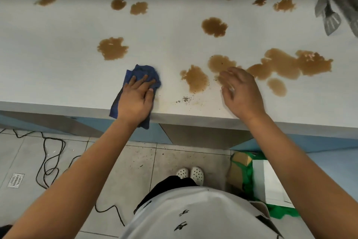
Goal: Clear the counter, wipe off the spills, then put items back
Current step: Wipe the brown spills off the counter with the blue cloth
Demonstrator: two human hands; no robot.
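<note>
- My left hand (135, 97) lies flat on the blue cloth (142, 76), fingers straight and pressing it onto the white counter (58, 68). A flat palm spreads the load across the cloth, so I judge this the working position for a wiping stroke.
- The cloth sits at the counter's front edge, bunched ahead of my fingertips, with its rear corner hanging over the edge below my wrist. It is dark blue and looks soft and absorbent.
- My right hand (242, 91) is spread and holds nothing. It is over the counter near the front edge, its fingers at the edge of a spill; whether they touch the surface I cannot tell. The hand is blurred.
- The brown spills (195, 79) are scattered across most of the counter. The nearest lies between my two hands; the largest, a merged patch (286, 64), extends to the right of my right hand.
- Dark specks (186, 99) lie near the front edge between my hands.
- The spills appear thin, wet and lobed at the edges. None visible looks wiped, so I judge the wiping step barely begun.
- Metal utensils (329, 12) show at the far right corner, blurred.
</note>
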